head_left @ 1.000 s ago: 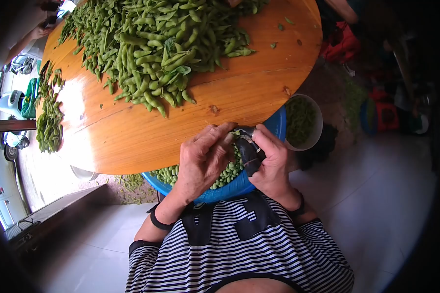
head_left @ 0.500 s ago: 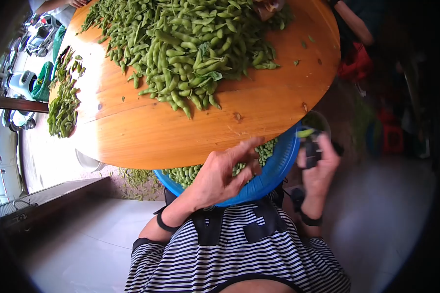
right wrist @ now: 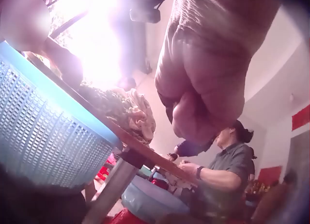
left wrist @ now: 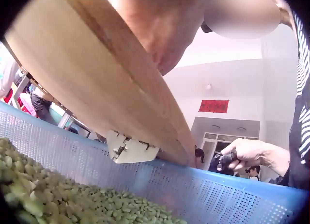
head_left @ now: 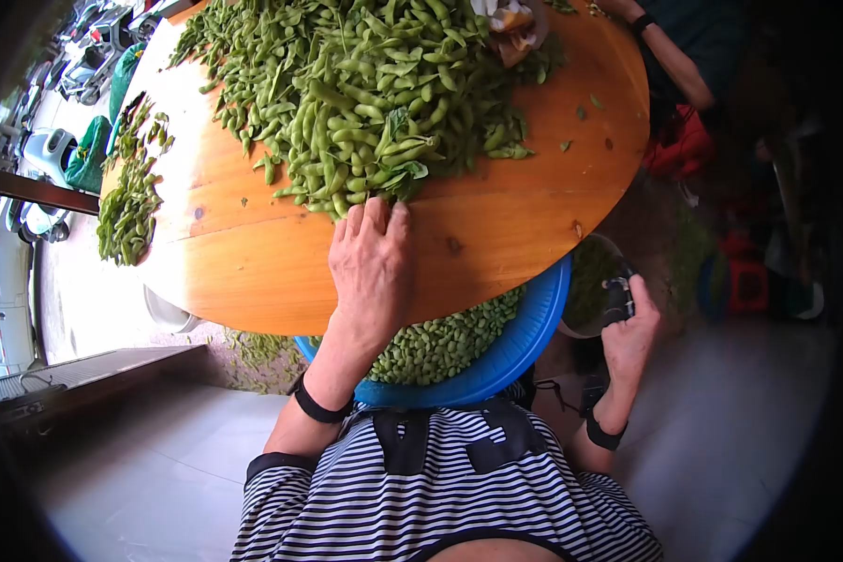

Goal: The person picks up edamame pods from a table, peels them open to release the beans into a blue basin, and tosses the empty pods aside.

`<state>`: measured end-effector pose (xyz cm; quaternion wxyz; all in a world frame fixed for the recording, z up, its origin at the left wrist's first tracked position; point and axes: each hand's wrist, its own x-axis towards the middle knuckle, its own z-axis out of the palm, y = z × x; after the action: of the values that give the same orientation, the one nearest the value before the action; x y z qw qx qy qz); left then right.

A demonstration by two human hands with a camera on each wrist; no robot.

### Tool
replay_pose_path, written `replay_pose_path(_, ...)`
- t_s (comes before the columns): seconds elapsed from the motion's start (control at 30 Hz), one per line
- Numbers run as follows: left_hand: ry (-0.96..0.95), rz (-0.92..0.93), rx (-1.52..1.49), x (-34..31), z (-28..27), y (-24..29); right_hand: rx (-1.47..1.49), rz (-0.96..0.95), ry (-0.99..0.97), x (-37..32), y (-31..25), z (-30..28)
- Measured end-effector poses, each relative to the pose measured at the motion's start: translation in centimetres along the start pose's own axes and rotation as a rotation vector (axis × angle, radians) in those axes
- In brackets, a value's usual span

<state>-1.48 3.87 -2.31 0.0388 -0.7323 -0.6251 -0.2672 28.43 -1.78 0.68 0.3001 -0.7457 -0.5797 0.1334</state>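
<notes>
My left hand (head_left: 373,272) reaches over the round wooden table (head_left: 525,229), its fingertips at the near edge of a large pile of green soybean pods (head_left: 347,112). Its thumb is hidden, and I cannot tell whether the fingers pinch a pod. Under the table edge, a blue basket (head_left: 554,309) holds shelled green beans (head_left: 440,348). Off to the basket's right is my right hand (head_left: 629,328), its forefinger extended and black coverings (head_left: 618,298) on some digits. No pod shows in it. The left wrist view also shows the right hand (left wrist: 252,153) beyond the basket's rim.
A pale bucket (head_left: 576,332) stands right of the basket. A smaller group of pods (head_left: 126,215) lies at the table's left. Near the far right edge are a plastic bag (head_left: 520,33) and another person's arm (head_left: 679,66). Debris (head_left: 262,351) litters the floor.
Both hands were together over the basket, then parted. The right hand moved right with a pod, which no longer shows. The left hand moved forward to the pile.
</notes>
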Motion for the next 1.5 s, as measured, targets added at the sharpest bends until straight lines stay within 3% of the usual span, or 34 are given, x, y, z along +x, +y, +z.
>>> replay_pose_path(0.1,0.045,0.042,-0.117,-0.6,-0.4,0.6,0.286,-0.062,-0.195,-0.2,-3.6,1.0)
replay_pose_path(0.17,0.044,0.061,-0.234,-0.8,-1.4,1.9,0.504,-0.207,-0.304,-0.5,-4.4,2.5)
replay_pose_path(0.23,-0.128,-0.148,-0.916,-1.5,-2.3,3.5,0.651,-0.159,-0.444,-0.9,-6.7,3.0)
replay_pose_path(0.27,-0.284,-0.304,-1.133,-2.3,-2.1,3.8,0.783,0.071,-0.56,-1.4,-8.0,2.9)
replay_pose_path(0.3,-0.284,-0.298,-1.139,-2.7,-2.0,4.0,0.746,0.0,-0.567,-1.5,-8.3,3.4)
replay_pose_path(0.37,-0.511,-0.674,-1.675,-3.1,-1.9,4.2,0.899,0.04,-0.638,-1.8,-9.1,3.9)
replay_pose_path(0.43,-0.5,-0.664,-1.723,-3.3,-2.0,4.3,0.908,0.048,-0.635,-2.0,-9.3,3.9)
replay_pose_path(0.5,-0.319,-0.539,-1.627,-3.5,-2.0,5.0,1.034,0.102,-0.694,-2.2,-9.2,3.7)
replay_pose_path(0.53,-0.318,-0.537,-1.629,-3.7,-1.7,5.1,1.032,0.101,-0.693,-2.3,-9.1,3.7)
replay_pose_path(0.6,-0.187,-0.429,-1.383,-4.4,-0.6,5.1,1.148,0.084,-0.715,-2.5,-8.6,3.9)
replay_pose_path(0.73,-0.123,-0.3,-1.243,-4.6,-0.4,5.2,1.035,0.044,-0.656,-2.5,-8.9,3.7)
replay_pose_path(0.8,-0.364,-0.653,-1.726,-4.3,-1.5,5.4,1.048,0.033,-0.698,-2.4,-8.0,4.1)
replay_pose_path(0.83,-0.369,-0.652,-1.724,-4.4,-1.2,5.3,1.05,0.036,-0.695,-2.2,-7.5,4.3)
replay_pose_path(0.9,-0.605,-0.789,-2.31,-4.7,-0.4,5.0,1.346,0.149,-0.849,-1.8,-6.8,4.7)
replay_pose_path(0.97,-0.613,-0.8,-2.288,-4.6,-0.8,5.2,1.376,0.133,-0.834,-2.1,-6.9,4.5)
replay_pose_path(1.03,-0.608,-0.749,-1.973,-4.4,-1.7,5.1,1.135,0.076,-0.736,-2.6,-7.1,3.7)
replay_pose_path(1.07,-0.613,-0.746,-1.972,-4.5,-1.8,5.2,1.137,0.076,-0.732,-2.6,-7.0,3.8)
replay_pose_path(1.13,-0.527,-0.569,-1.613,-4.8,-2.2,5.2,0.602,-0.47,-0.403,-2.5,-6.9,4.2)
replay_pose_path(1.17,-0.528,-0.563,-1.612,-4.9,-2.6,4.8,0.603,-0.472,-0.398,-2.7,-7.1,3.9)
replay_pose_path(1.23,-0.585,-0.263,-1.017,-5.1,-3.7,3.5,0.465,-0.534,-0.477,-3.5,-7.6,3.0)
replay_pose_path(1.27,-0.485,-0.079,-0.915,-5.3,-4.0,3.2,0.467,-0.606,-0.485,-3.7,-7.6,2.7)
replay_pose_path(1.3,-0.487,-0.078,-0.916,-5.8,-4.0,3.0,0.468,-0.604,-0.485,-3.9,-7.4,2.7)
replay_pose_path(1.37,-0.346,0.232,-0.729,-7.5,-3.5,2.5,0.417,-0.642,-0.651,-4.3,-6.6,2.6)
replay_pose_path(1.5,-0.352,0.248,-0.522,-10.2,-2.5,2.1,0.324,-0.533,-0.63,-5.1,-5.6,2.9)
